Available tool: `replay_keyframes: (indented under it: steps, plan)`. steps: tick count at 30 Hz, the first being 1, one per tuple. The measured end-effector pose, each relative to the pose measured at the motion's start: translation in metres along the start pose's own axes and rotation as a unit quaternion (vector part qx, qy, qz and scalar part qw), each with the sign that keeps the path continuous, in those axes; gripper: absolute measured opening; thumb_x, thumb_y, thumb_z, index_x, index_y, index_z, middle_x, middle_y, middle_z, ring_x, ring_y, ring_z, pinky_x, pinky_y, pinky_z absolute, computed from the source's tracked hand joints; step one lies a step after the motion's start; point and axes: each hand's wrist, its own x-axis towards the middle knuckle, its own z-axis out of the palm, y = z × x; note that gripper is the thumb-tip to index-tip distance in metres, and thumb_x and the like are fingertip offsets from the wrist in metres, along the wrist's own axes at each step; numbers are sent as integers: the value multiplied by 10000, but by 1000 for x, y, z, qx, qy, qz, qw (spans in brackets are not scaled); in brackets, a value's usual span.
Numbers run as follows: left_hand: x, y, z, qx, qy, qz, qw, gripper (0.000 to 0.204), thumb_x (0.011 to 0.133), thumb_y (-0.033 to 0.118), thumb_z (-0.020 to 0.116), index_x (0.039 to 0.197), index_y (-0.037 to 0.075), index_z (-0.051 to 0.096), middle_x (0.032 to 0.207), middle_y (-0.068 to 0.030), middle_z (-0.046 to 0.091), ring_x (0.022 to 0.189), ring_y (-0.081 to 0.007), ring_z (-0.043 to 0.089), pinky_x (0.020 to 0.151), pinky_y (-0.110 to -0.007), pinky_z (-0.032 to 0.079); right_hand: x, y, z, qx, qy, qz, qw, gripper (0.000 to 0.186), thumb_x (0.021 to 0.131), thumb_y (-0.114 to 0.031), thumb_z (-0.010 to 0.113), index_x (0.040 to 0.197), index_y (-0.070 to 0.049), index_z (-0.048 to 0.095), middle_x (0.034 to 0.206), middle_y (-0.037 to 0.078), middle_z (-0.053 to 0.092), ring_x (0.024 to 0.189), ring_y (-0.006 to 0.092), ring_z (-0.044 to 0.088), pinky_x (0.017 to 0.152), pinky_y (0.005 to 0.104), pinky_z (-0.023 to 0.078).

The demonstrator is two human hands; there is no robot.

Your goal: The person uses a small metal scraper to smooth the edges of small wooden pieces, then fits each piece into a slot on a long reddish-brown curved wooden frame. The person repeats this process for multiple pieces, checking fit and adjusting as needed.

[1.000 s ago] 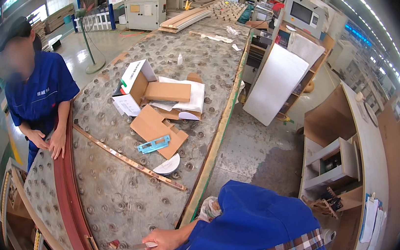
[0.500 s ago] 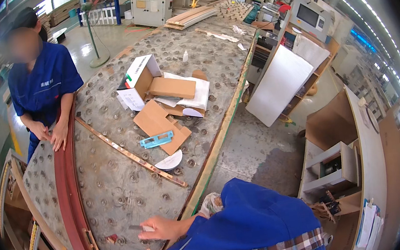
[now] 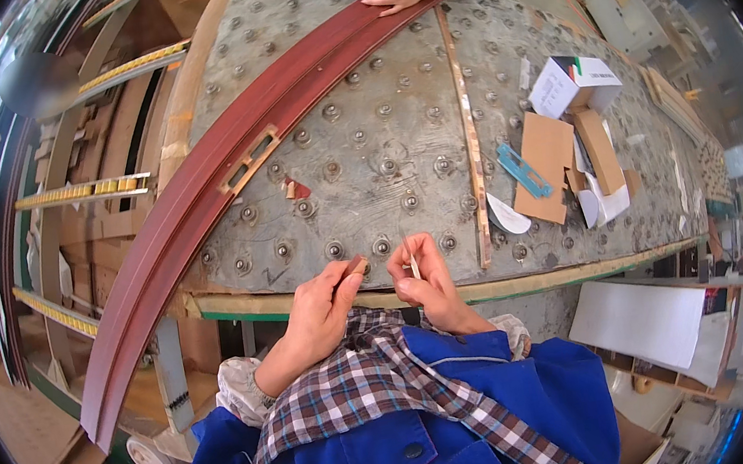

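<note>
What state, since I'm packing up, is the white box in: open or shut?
Open: the white box shows its brown inside.

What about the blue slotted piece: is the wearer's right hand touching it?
No, the blue slotted piece lies partly on cardboard, apart from the right hand.

Grey bench [image 3: 357, 224], top studded with metal ball rollers [image 3: 411, 201], pale edge strip over green. Long dark red profile [image 3: 202, 192] lies slantwise across, left end jutting past the edge. Small red scrap [image 3: 297, 188] beside it. Narrow wooden strip [image 3: 471, 147] runs crosswise. Right of that: white half-round piece [image 3: 508, 216], flat brown cardboard [image 3: 540, 144] under a light-blue slotted part [image 3: 523, 171], opened white box [image 3: 554, 87].
</note>
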Motion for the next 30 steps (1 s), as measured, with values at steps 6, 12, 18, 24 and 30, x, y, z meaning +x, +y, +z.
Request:
replay_keyframes:
  steps: [6,12,18,24,30]
  plan:
    - [-5,2,5,-6,8,12,1000,224,910,168,497,1045,1,561,748,-156,557,653,-292,560,602,-325,437,2,-3,-3,-162,0,-43,986,131,882,-96,460,997,-35,445,857,27,481,741,79,439,668,222,382]
    - [-11,0,-2,-167,-49,-45,984,280,947,235,413,887,-14,525,633,-51,458,566,-146,440,535,-275,365,7,-25,6,-305,-61,-114,944,195,907,-154,466,880,2,578,711,30,502,635,75,453,564,220,361]
    - [-7,-12,-4,-191,-67,-27,979,302,926,257,416,787,-6,469,570,-43,412,523,-132,389,496,-283,323,5,-34,9,-200,-139,68,968,243,924,-180,448,818,3,569,596,-25,453,503,41,378,470,199,291]
    - [-8,-13,-5,-73,-88,60,992,139,812,126,554,808,-8,517,536,-96,441,457,-160,420,444,-304,343,8,-40,13,-92,-235,231,940,284,932,-237,485,755,-27,560,572,-49,441,490,15,342,448,192,258]
    - [-9,-14,-2,-103,-121,82,984,155,775,132,608,730,-1,542,571,-116,493,467,-226,464,455,-315,369,8,-43,15,-54,-247,276,927,283,928,-254,507,766,-31,570,580,-64,436,487,11,310,439,188,230]
